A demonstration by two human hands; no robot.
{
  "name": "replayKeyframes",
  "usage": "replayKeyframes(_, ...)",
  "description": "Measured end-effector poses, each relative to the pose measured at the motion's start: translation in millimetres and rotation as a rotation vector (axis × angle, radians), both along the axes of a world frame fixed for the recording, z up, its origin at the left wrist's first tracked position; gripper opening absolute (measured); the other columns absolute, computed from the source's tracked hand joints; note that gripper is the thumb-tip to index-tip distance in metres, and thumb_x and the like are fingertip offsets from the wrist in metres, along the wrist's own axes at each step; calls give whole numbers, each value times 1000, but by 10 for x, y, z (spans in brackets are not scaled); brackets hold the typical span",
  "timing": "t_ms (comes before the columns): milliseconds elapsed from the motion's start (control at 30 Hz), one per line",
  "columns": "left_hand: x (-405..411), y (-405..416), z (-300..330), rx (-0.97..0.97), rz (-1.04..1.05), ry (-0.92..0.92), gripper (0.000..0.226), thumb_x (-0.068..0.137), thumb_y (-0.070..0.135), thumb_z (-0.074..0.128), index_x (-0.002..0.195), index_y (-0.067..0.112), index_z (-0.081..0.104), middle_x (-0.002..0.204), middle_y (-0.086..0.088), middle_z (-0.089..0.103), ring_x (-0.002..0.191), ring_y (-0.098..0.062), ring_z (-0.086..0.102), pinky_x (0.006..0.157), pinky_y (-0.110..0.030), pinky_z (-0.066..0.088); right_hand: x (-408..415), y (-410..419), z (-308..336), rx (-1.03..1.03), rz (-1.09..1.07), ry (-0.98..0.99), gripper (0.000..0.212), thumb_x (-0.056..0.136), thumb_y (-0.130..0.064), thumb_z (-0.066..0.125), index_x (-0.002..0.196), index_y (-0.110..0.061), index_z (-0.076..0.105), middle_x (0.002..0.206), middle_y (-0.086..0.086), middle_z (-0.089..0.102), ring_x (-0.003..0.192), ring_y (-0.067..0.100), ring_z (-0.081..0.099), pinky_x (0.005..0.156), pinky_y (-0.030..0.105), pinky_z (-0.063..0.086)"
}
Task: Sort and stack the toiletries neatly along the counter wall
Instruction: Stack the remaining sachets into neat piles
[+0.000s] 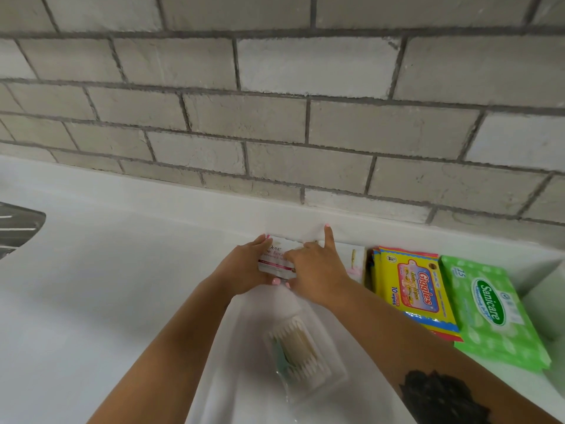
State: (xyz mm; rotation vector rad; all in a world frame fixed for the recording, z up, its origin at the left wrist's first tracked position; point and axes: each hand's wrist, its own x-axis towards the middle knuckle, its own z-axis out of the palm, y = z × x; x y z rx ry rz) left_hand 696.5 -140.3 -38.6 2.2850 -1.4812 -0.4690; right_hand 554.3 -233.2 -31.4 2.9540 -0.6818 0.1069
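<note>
My grip is a two-handed one on the Dove soap box: my left hand curls round its left end with the thumb under the near edge, and my right hand clamps its right end, forefinger straight and pointing up against the white upstand. I hold it from both ends so I can square the box against that upstand. The box sits hard by the upstand, just left of a pale packet I cannot make out well, perhaps another soap. Further right of the box along the upstand lie the yellow Giggles wipes, stacked, then the green Sanicare pack, like with like. Nearer me than the box, on the desk, waits a clear tub of cotton buds, not yet placed.
</note>
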Motion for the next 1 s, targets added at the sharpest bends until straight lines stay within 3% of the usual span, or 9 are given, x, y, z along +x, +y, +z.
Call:
replayKeyframes(167,21,-8,24,12,7,21,103,70,37,80,149,16,18,157,1,18,141,-16,27,111,-20,22,32,0,-15,-4,11,-1,46,84,-52,52,121,-25,56,106,-2,66,109,23,57,105,55,-22)
replayKeyframes(300,30,-10,-6,11,7,11,97,68,39,81,147,19,27,157,4,17,141,-14,27,110,-19,22,34,9,8,-7,4,-4,41,84,-52,52,115,-26,59,102,-3,67,107,21,57,106,57,-20)
replayKeyframes(367,46,1,-17,8,20,22,100,65,42,82,147,23,29,157,5,17,141,-15,27,113,-23,22,16,16,34,13,-2,-18,40,84,-53,53,115,-27,59,102,-5,67,108,20,57,106,56,-21)
replayKeyframes(467,18,39,32,-12,19,25,104,62,51,81,147,26,27,157,5,18,142,-17,26,118,-43,18,-44,29,132,50,-7,-39,48,85,-54,52,124,-27,54,112,-5,64,113,19,54,109,55,-17)
replayKeyframes(567,-69,92,127,-98,44,27,80,76,53,68,144,25,35,155,5,25,142,-13,26,117,-47,18,-137,65,297,141,-28,-131,43,91,-47,48,128,-27,51,120,-4,62,119,17,51,114,47,-10)
replayKeyframes(633,-143,133,193,-217,72,29,57,86,46,58,138,25,46,150,6,35,139,-12,33,116,-43,25,-229,100,402,217,-47,-242,36,94,-37,46,128,-27,51,119,-3,64,117,17,53,116,38,7)
replayKeyframes(733,-311,224,336,-360,123,35,38,93,36,51,129,26,55,141,7,49,128,-13,49,109,-29,36,-452,159,549,347,-120,-421,30,94,-29,49,123,-26,56,114,-2,67,106,21,59,92,29,40)
replayKeyframes(833,-561,337,494,-428,148,31,34,94,32,51,128,27,56,136,10,53,126,-8,49,102,-15,32,-761,228,671,419,-160,-508,27,93,-27,52,119,-27,58,115,-5,66,104,19,61,88,32,47)
replayKeyframes(1000,-1132,549,674,-537,117,102,33,94,26,54,127,28,56,130,13,57,121,-3,50,94,-7,32,-1378,419,848,488,-207,-629,25,90,-24,57,115,-28,61,109,-10,66,96,14,63,85,29,48)
